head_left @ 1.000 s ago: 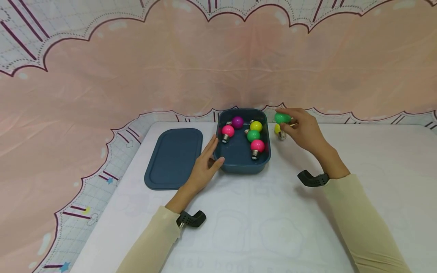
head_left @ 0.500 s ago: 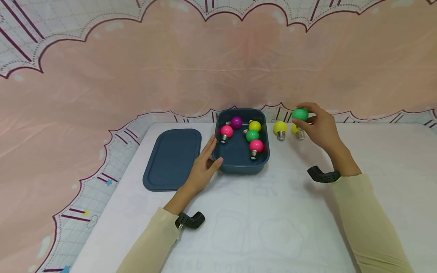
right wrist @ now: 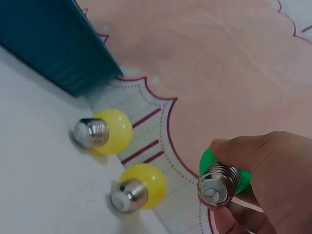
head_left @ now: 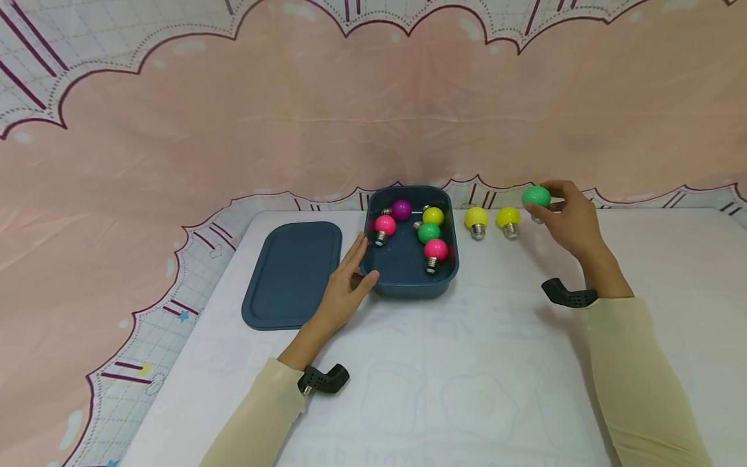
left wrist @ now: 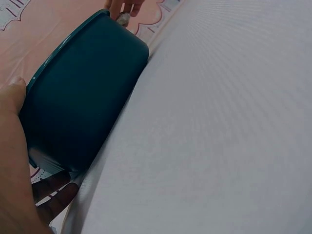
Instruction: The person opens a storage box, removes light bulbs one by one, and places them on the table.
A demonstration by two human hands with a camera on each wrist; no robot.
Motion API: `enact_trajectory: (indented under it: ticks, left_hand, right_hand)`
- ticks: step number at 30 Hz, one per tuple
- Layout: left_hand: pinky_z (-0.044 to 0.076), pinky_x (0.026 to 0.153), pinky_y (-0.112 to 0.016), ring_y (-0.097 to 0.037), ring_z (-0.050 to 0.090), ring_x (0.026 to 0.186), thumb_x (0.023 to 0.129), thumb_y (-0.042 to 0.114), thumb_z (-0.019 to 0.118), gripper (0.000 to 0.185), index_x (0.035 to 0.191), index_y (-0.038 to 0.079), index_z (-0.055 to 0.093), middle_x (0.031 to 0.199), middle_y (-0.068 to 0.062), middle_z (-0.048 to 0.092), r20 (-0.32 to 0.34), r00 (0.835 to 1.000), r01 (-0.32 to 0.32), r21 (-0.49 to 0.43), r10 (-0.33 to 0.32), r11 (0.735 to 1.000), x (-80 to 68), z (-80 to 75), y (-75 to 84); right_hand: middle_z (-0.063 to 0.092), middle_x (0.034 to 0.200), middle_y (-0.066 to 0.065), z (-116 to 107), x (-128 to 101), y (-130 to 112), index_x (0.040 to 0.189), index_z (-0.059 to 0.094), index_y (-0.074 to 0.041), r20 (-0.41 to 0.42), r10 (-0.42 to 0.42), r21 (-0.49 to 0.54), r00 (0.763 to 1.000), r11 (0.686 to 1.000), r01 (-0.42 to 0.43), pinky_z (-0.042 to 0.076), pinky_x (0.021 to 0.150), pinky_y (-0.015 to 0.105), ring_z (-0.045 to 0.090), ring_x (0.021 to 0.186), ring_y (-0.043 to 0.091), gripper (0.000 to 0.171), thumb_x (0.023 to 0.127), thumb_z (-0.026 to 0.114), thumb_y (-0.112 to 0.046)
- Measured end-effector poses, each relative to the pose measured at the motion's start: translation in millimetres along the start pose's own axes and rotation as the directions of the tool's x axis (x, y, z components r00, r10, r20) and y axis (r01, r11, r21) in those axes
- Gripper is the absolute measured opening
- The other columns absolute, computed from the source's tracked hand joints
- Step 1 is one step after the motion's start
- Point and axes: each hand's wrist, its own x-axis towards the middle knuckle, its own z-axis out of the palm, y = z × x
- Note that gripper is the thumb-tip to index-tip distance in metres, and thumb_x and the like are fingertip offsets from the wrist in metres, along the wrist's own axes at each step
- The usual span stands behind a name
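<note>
Right hand (head_left: 569, 217) pinches a green plastic screw-base bulb (head_left: 535, 196) beside two yellow bulbs (head_left: 492, 218); left hand (head_left: 344, 285), fingers relaxed, steadies the dark-blue rectangular plastic box (head_left: 408, 282).

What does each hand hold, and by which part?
The right hand pinches a green bulb by its globe. The left hand rests against the blue box, gripping nothing.

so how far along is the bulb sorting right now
Two yellow bulbs already stand in a row right of the blue box. The right hand holds a green bulb beside them; the left hand rests against the box. Five bulbs remain inside.
</note>
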Motion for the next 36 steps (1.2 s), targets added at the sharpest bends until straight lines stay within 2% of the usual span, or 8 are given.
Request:
enact_trajectory:
  ticks: [4,7,14,21,36]
  left_hand:
    - [0.048,0.077,-0.028,-0.027,0.053,0.078,0.095,0.000,0.054,0.058,0.145,-0.011,0.026,0.155,-0.021,0.018,0.000,1.000,-0.003,-0.001,0.003,1.000,-0.6,-0.1,0.3]
    - [0.048,0.076,-0.027,-0.027,0.053,0.076,0.095,0.000,0.054,0.058,0.145,-0.011,0.026,0.155,-0.022,0.018,-0.001,1.000,-0.006,0.000,0.006,1.000,-0.8,-0.2,0.2]
    - [0.049,0.077,-0.032,-0.027,0.052,0.077,0.096,0.001,0.054,0.058,0.146,-0.009,0.026,0.155,-0.019,0.018,-0.004,1.000,0.003,0.005,-0.003,1.000,-0.7,-0.8,-0.2]
    - [0.049,0.078,-0.035,-0.027,0.053,0.079,0.095,0.000,0.054,0.059,0.146,-0.008,0.026,0.156,-0.017,0.018,-0.002,1.000,0.011,0.005,-0.011,1.000,-0.4,-0.8,0.7]
    - [0.049,0.077,-0.036,-0.028,0.053,0.078,0.095,-0.001,0.055,0.059,0.145,-0.010,0.026,0.155,-0.021,0.019,-0.004,1.000,-0.014,0.009,0.014,1.000,-0.1,-0.1,-0.3]
  right_hand:
    - [0.043,0.140,0.021,0.6,0.0,12.6,0.144,0.037,-0.003,0.004,0.045,0.010,0.999,0.999,-0.045,0.044,0.072,0.025,0.052,0.113,0.037,0.070,0.092,0.058,-0.045]
    - [0.044,0.140,0.022,2.7,1.4,20.1,0.145,0.037,-0.003,0.009,0.062,0.003,0.998,0.998,-0.062,0.043,0.069,0.022,0.051,0.114,0.038,0.071,0.092,0.058,-0.046]
    - [0.045,0.139,0.024,11.2,6.6,34.4,0.146,0.036,-0.003,0.024,0.094,-0.002,0.995,0.996,-0.094,0.043,0.080,0.040,0.047,0.117,0.039,0.070,0.094,0.056,-0.046]
    - [0.045,0.136,0.029,17.4,8.6,44.5,0.147,0.034,-0.003,0.035,0.101,-0.006,0.994,0.995,-0.101,0.040,0.093,0.051,0.046,0.117,0.043,0.064,0.097,0.053,-0.039]
    - [0.037,0.141,0.031,20.1,8.4,47.5,0.148,0.029,-0.001,0.074,0.133,-0.047,0.988,0.990,-0.130,0.041,0.092,0.055,0.041,0.120,0.047,0.065,0.099,0.047,-0.040]
